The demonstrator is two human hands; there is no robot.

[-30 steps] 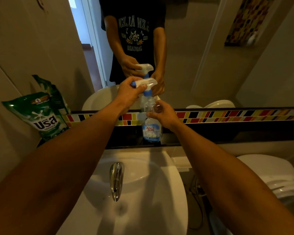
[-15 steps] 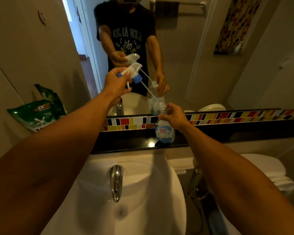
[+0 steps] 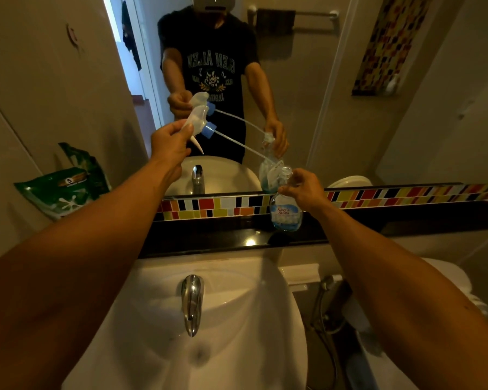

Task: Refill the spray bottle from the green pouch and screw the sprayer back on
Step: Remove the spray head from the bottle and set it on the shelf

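Note:
A clear spray bottle (image 3: 285,215) with a blue label and a little blue liquid stands on the black ledge (image 3: 406,220) under the mirror. My right hand (image 3: 303,187) grips its neck. My left hand (image 3: 171,143) holds the white sprayer (image 3: 199,119) with its blue collar, lifted up and to the left. Its long dip tube slants down toward the bottle's open mouth, the tip at or just above the rim. The green pouch (image 3: 58,191) leans against the left wall at the ledge's end.
A white sink (image 3: 237,319) with a chrome tap (image 3: 192,302) lies below the ledge. A toilet (image 3: 448,282) and a hose sit to the right. The mirror (image 3: 321,94) above a coloured tile strip reflects my arms and the bottle.
My left hand has unscrewed the sprayer and drawn it up and left, pulling the dip tube almost out of the bottle. My right hand has stayed on the bottle's neck.

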